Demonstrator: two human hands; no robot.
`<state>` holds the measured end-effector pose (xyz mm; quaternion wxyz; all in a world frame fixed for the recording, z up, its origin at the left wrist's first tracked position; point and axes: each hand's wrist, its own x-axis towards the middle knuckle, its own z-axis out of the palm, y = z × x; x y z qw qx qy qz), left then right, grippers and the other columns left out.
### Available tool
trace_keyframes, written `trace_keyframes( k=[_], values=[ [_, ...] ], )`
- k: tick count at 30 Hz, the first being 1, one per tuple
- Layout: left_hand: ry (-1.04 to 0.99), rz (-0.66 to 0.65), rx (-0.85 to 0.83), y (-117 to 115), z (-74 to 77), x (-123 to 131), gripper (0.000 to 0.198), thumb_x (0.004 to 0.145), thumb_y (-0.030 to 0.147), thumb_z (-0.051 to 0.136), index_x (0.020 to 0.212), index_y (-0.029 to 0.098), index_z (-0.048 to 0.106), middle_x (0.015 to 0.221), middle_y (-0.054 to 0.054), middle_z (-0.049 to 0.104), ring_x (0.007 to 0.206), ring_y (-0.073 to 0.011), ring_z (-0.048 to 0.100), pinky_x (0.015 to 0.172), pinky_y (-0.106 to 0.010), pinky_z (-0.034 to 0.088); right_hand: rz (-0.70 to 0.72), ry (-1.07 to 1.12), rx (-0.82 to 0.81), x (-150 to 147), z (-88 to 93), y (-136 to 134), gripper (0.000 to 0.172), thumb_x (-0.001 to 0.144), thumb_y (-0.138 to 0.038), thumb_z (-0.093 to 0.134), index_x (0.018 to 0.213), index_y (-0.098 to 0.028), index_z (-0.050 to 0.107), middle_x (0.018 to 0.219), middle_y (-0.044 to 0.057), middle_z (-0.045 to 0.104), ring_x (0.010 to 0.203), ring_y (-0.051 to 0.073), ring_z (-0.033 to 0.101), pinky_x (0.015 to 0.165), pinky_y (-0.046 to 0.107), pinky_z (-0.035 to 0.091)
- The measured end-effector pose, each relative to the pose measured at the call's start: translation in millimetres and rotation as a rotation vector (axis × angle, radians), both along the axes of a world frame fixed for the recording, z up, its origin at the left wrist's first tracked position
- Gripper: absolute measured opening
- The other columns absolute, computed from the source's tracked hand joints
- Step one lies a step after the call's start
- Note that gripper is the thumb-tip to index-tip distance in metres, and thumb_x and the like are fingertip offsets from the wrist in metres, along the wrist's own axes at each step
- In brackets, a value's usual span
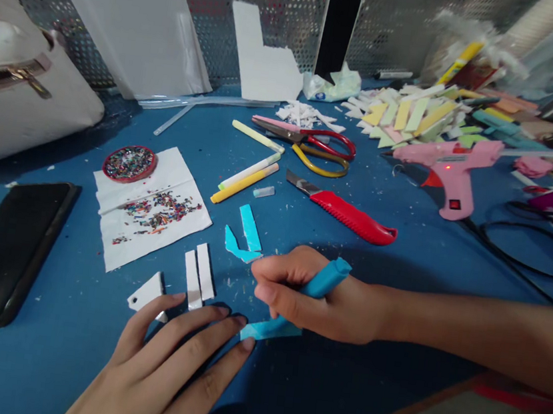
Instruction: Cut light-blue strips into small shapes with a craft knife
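Note:
A thick blue marker (327,279) is gripped in my right hand (313,299), its body leaning across the palm. Its lower end meets a blue strip (289,331) on the table; the exact tip is hard to make out. My left hand (182,356) lies palm down with fingers spread, two fingertips touching the strip's left end. Two white strips (200,271) and a small white cut piece with a hole (148,292) sit just beyond the left fingers. Bent and straight blue pieces (251,227) rest above my right hand.
Behind lie a red utility knife (353,218), scissors (321,145), pens (247,180) and a pink glue gun (455,168) with its cord. Beads on paper (119,255), a phone (3,254) and a bag (26,109) are left. Paper scraps (408,116) pile at back right.

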<state>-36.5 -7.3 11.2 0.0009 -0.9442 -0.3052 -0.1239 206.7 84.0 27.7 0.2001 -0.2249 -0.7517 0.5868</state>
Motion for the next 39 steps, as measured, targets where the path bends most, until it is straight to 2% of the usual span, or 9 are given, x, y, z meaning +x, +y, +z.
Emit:
trace_keyframes(
  k=[39],
  values=[
    [0.005, -0.01, 0.001, 0.4, 3.5, 0.4, 0.054, 0.095, 0.058, 0.043, 0.136, 0.023, 0.052, 0.129, 0.0, 0.063, 0.128, -0.0203, 0.043, 0.119, -0.043, 0.006, -0.016, 0.013, -0.031, -0.4, -1.1, -0.1, 0.042, 0.099, -0.036, 0.048, 0.064, -0.015, 0.042, 0.059, -0.006, 0.034, 0.055, 0.006, 0.032, 0.049, 0.02, 0.026]
  ],
)
